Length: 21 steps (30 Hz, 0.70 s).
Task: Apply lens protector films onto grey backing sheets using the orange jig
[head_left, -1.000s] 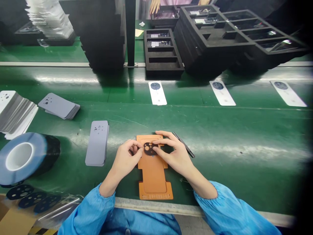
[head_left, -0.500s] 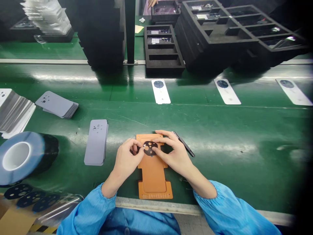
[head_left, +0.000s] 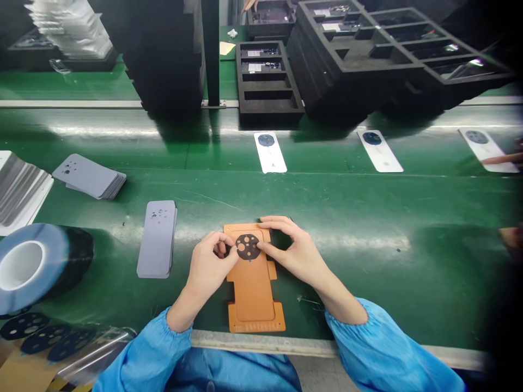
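Observation:
An orange fixture plate point(head_left: 254, 291) with a shallow phone-shaped recess lies in front of me. Over its upper part is a thin black round adhesive piece point(head_left: 248, 253) with several holes. My left hand point(head_left: 209, 267) is closed in a pinch at the left edge of this piece. With its thumb at the piece's right edge, my right hand point(head_left: 301, 256) has its fingers stretched out and apart, the fingertips over the plate's top right corner. The dark slim tool beside my right hand is now almost wholly hidden behind it.
Grey back panels point(head_left: 155, 245) lie to the left, near a large blue-edged tape roll point(head_left: 8, 288). White panels with dark discs point(head_left: 272, 158) lie farther back. Black foam trays point(head_left: 269, 117) stand beyond. Another person's hand point(head_left: 504, 159) reaches in at the right edge.
My right hand's fingers have drawn closer together and the thumb has shifted to the piece's right edge. The slim tool has become hidden. Another person's hand has appeared at far right.

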Each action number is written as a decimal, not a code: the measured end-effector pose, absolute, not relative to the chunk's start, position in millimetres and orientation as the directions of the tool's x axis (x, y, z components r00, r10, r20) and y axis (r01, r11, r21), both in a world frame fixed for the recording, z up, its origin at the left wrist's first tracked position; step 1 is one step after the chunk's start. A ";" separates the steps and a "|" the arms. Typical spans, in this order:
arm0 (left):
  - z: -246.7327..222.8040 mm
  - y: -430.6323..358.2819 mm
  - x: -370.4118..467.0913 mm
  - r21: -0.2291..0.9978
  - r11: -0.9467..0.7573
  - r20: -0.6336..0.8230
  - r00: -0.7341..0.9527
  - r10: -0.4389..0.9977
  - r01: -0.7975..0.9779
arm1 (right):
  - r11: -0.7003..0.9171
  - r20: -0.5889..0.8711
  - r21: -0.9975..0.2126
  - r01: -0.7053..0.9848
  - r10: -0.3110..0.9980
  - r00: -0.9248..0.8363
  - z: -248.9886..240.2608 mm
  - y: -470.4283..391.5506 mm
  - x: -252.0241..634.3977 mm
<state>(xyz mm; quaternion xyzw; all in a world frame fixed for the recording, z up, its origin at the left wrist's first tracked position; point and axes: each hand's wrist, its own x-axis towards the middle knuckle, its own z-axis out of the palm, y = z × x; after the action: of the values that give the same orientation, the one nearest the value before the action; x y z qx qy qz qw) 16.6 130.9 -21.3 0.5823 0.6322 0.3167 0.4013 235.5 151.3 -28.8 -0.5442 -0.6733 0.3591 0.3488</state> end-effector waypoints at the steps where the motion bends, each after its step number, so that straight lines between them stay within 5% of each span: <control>1: -21.5 131.1 16.5 0.869 0.121 -0.139 0.002 0.990 0.479 | 0.162 0.087 -0.857 0.489 0.981 -0.173 -29.2 151.0 235.6; 21: -28.8 130.1 6.5 0.878 0.035 -0.059 0.036 0.998 0.477 | 0.151 0.038 -0.876 0.457 0.968 -0.247 -22.4 154.7 242.0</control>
<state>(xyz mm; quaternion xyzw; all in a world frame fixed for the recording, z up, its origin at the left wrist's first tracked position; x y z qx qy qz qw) 6.5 130.1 -28.8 0.6075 0.6070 0.3370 0.3860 242.0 154.7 -22.4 -0.5200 -0.6853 0.3926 0.3254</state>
